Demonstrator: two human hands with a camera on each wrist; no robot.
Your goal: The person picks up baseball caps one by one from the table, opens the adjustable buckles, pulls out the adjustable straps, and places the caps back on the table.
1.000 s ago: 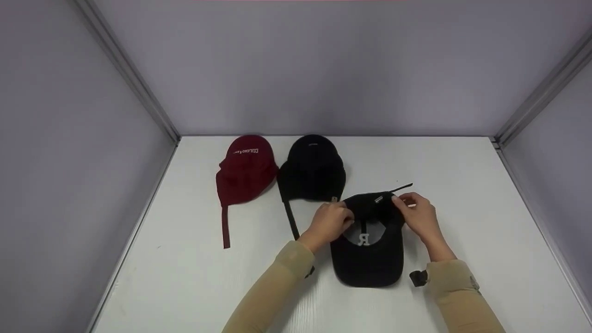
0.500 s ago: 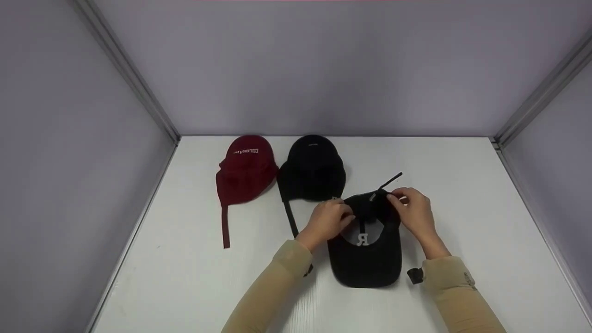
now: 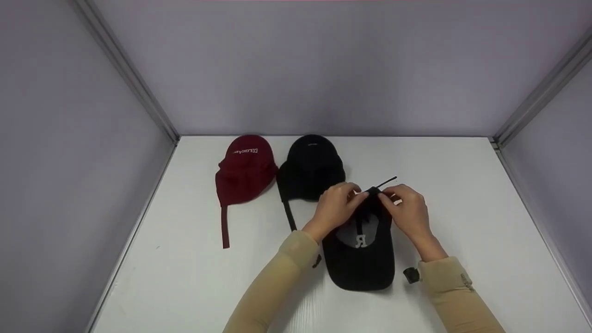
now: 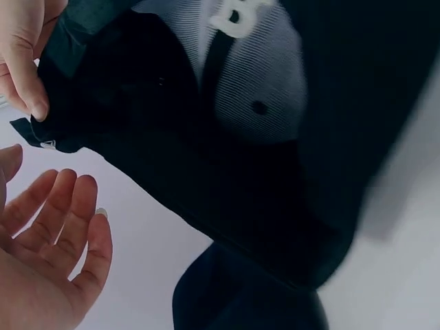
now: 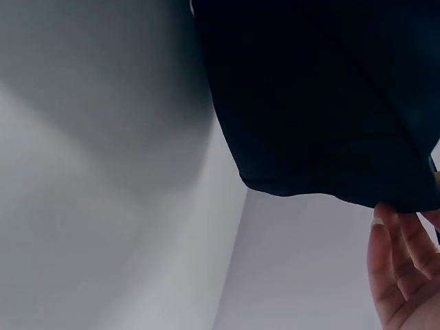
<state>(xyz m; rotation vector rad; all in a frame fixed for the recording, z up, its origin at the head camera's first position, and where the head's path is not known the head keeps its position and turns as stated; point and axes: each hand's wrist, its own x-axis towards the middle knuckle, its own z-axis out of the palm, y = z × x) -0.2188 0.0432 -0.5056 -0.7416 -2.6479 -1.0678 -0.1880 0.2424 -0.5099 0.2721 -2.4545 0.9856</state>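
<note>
A black baseball cap [image 3: 360,270] is tilted with its brim toward me and its inside showing, a pale patch and white letter visible within. My right hand [image 3: 409,210] pinches the back edge of this cap between thumb and fingers. Close to that same edge is my left hand [image 3: 334,208]; the left wrist view shows its fingers [image 4: 62,213] spread loosely just below the edge, holding nothing. A thin black strap [image 3: 387,181] sticks out past the back edge. In the right wrist view, the dark outside of the cap [image 5: 323,103] covers much of the right hand's thumb side.
A red cap [image 3: 247,171] with white lettering lies at the back left, its strap hanging toward me. Right beside it lies another black cap [image 3: 312,169], also with a loose strap. Grey walls [image 3: 296,69] enclose the white table [image 3: 185,277] at the back and sides.
My left hand has gone from the cap's left side up and right to the back edge. My right hand has shifted slightly left, and the cap's back has drawn narrower.
</note>
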